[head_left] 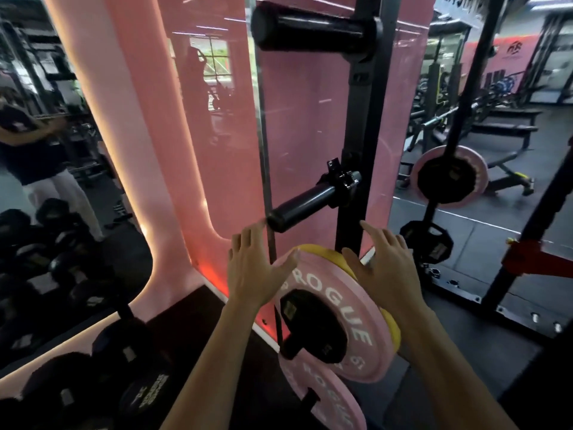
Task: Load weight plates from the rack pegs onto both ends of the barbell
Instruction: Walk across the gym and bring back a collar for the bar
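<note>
A pink ROGUE weight plate [347, 302] hangs on a low rack peg, with a yellow plate [328, 254] behind it and a small black plate [313, 324] in front. My left hand [254, 271] is spread, its thumb at the pink plate's upper left rim. My right hand [384, 268] is also spread, its palm over the plate's upper right edge. Above them a bare black peg [304, 206] with a collar clamp [344, 180] sticks out of the rack upright [356, 119]. A second pink plate [328, 398] hangs lower down. No barbell end is visible.
A thick bare peg [313, 27] sits at the top. A pink wall panel [217, 119] stands behind the rack. Dumbbells [46, 243] line the left by a mirror showing a person. At right another upright [459, 119] carries a pink plate [449, 175] and black plates [428, 240].
</note>
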{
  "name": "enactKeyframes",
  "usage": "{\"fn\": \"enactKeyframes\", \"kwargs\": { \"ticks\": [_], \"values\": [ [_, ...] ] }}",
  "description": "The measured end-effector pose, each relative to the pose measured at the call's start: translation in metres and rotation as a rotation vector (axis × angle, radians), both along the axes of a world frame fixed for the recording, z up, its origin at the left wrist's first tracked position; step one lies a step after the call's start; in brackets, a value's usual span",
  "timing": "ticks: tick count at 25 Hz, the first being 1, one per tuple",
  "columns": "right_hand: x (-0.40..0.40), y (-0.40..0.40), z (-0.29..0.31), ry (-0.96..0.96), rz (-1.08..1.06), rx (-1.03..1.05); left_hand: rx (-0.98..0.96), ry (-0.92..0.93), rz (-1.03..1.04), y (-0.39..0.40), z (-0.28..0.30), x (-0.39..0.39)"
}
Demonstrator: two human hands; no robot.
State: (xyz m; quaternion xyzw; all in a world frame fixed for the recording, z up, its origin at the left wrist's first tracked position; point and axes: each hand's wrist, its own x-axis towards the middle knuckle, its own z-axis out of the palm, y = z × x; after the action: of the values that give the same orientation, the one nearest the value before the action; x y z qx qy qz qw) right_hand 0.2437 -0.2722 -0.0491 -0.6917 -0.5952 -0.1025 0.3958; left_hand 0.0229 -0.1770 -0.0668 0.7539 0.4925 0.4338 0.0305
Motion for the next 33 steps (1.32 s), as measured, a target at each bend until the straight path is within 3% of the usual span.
{"fn": "enactKeyframes", "kwargs": {
  "ticks": [6, 14, 19, 28, 33],
  "values": [
    [-0.012, 0.028, 0.0, -0.023, -0.094, -0.033, -0.051, 0.003, -0.097, 0.051, -0.024, 0.004],
    [-0.031, 0.073, 0.015, -0.02, -0.216, -0.029, 0.013, -0.01, -0.304, 0.114, -0.004, 0.026],
    [-0.002, 0.105, 0.023, -0.064, -0.272, -0.051, 0.027, 0.126, -0.365, 0.158, 0.009, 0.071],
    [0.028, 0.142, 0.025, -0.072, -0.246, 0.001, 0.142, 0.126, -0.502, 0.191, 0.015, 0.13],
    [0.026, 0.138, 0.027, -0.071, -0.189, 0.007, 0.163, 0.02, -0.514, 0.186, 0.009, 0.12]
  ]
}}
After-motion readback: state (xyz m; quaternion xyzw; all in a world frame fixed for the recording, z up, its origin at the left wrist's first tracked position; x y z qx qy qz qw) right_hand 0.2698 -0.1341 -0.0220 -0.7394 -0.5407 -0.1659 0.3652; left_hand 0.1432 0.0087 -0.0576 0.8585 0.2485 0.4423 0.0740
